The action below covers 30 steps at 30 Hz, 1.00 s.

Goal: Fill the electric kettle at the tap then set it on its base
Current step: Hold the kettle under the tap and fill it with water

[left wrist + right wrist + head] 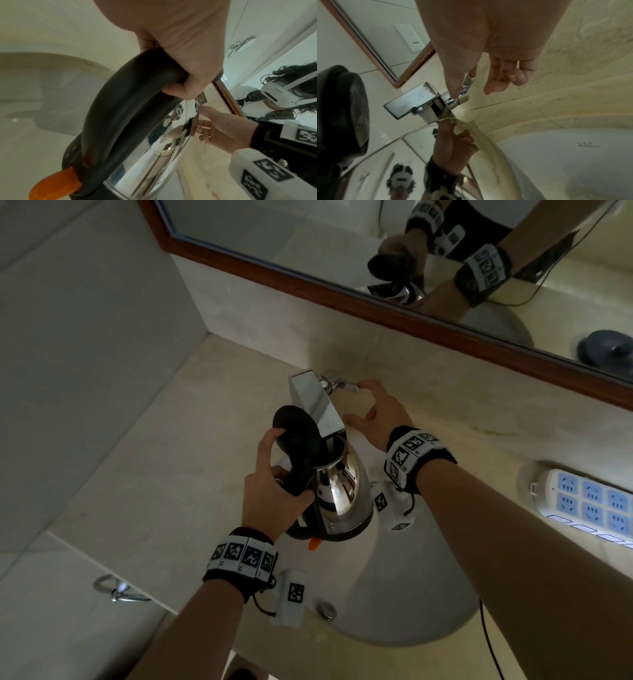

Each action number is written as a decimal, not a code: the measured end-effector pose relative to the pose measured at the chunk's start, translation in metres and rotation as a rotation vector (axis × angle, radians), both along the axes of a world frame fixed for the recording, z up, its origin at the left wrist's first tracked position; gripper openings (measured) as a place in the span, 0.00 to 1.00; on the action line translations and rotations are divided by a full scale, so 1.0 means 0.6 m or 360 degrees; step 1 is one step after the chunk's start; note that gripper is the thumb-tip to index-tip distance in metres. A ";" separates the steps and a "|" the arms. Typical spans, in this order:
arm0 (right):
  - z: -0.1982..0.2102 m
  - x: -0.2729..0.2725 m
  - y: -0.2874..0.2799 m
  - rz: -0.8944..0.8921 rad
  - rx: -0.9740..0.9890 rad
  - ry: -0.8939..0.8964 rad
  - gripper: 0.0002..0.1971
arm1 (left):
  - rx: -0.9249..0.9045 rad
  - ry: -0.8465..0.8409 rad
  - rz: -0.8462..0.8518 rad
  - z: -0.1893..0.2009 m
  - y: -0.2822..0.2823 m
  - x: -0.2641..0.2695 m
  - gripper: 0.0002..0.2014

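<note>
My left hand (274, 474) grips the black handle (130, 108) of the steel electric kettle (346, 491). The kettle hangs over the sink, its black lid (296, 429) flipped up and its mouth right under the chrome tap spout (315, 402). An orange switch (56, 184) sticks out at the foot of the handle. To the right of the tap, my right hand (363, 405) has its fingers spread. The index fingertip is at the end of the tap lever (346, 385), and the thumb stays apart. I cannot tell whether water runs.
The white sink basin (411, 594) with its drain plug (327, 609) lies below the kettle. A white and blue power strip (589, 505) sits on the beige counter at the right. A wood-framed mirror (376, 299) runs along the back wall, and a towel ring (118, 590) hangs lower left.
</note>
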State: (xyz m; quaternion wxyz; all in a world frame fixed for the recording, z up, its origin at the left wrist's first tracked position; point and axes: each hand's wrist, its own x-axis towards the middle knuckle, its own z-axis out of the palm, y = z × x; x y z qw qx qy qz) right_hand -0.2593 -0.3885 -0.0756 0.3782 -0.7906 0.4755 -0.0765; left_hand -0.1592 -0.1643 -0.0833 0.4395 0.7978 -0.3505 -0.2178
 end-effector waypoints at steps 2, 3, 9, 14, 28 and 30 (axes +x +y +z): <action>-0.001 0.000 -0.001 0.0006 0.0000 -0.0003 0.34 | -0.0008 0.0003 0.0002 -0.001 0.000 -0.001 0.50; -0.002 0.000 -0.001 0.0007 -0.0002 -0.0003 0.34 | -0.0009 0.0005 0.0002 -0.002 0.000 -0.001 0.50; -0.003 -0.001 -0.004 0.0003 -0.0024 -0.0041 0.31 | -0.0014 0.0012 0.0015 -0.001 0.004 -0.003 0.51; -0.002 -0.002 -0.005 0.0008 -0.0008 -0.0062 0.30 | 0.0010 0.0010 0.0019 0.001 0.004 -0.005 0.51; 0.000 -0.005 -0.002 0.0010 -0.0014 -0.0083 0.29 | -0.0009 0.0010 0.0009 -0.002 0.010 -0.007 0.51; -0.001 -0.004 0.000 0.0002 -0.0005 -0.0071 0.30 | -0.0009 0.0009 0.0011 -0.003 0.010 -0.008 0.51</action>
